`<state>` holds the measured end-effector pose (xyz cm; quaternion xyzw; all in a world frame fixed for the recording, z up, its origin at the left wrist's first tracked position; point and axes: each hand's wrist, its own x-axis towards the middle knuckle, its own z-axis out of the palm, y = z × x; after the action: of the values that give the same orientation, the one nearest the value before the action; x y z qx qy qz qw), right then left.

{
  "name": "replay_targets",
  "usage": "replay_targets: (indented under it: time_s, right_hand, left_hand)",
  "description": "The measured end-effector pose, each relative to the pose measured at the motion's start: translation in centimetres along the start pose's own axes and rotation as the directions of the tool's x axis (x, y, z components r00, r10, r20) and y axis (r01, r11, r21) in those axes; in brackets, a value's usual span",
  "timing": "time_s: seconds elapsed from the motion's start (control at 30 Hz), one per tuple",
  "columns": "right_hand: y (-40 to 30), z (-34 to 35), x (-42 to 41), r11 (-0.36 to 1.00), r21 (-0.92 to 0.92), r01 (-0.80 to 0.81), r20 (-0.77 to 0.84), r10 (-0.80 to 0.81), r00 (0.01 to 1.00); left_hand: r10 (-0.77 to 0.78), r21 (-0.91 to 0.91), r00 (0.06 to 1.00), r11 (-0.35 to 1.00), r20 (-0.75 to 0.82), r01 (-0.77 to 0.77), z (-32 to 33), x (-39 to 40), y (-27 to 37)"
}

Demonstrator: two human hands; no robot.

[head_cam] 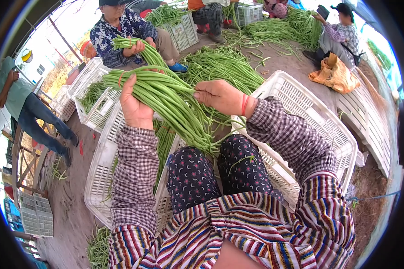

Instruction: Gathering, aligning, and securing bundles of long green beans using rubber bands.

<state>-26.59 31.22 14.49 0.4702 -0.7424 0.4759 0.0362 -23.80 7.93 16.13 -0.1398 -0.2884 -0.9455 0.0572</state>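
My left hand (136, 109) grips a thick bundle of green yardlong beans (168, 101) close to one end. A red rubber band (121, 79) circles the bundle beside my thumb. The bundle slants down to the right, its far ends hanging by my knees. To its right, my right hand (224, 97) pinches a single long bean (185, 86) between thumb and fingers at the bundle's upper side. Red bands (244, 104) loop around my right wrist. Beyond my hands a heap of loose long beans (225, 67) lies on the ground.
A white plastic crate (96, 188) holding bean bundles stands at my left, another white crate (348, 148) at my right. Facing me, a seated person (121, 37) holds a banded bundle. Someone stands far left (30, 97). An orange sack (335, 75) lies at right.
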Motion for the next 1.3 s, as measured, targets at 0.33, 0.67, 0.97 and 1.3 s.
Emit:
replay_targets:
  time_s: [0.33,0.67,0.97,1.3]
  right_hand:
    - [2.1,-5.8,-10.6,0.489,0.766,-0.418,-0.09,0.725,0.683]
    - [0.1,-0.3,-1.9,0.461,0.878,-0.126,0.028,0.215,0.976]
    - [-0.4,5.1,1.1,0.88,0.454,-0.141,-0.196,0.253,0.947]
    - [-1.3,1.1,1.7,0.563,0.767,-0.309,0.244,0.189,0.951]
  left_hand:
    - [0.282,0.068,0.958,0.956,0.049,-0.285,-1.1,1.3,4.9]
    - [0.05,0.016,0.945,0.998,0.324,-0.058,1.8,2.7,4.9]
    - [0.141,0.105,0.986,0.983,0.085,-0.15,5.0,0.8,2.0]
    - [0.069,-0.101,0.926,0.994,0.371,-0.033,0.5,0.8,2.8]
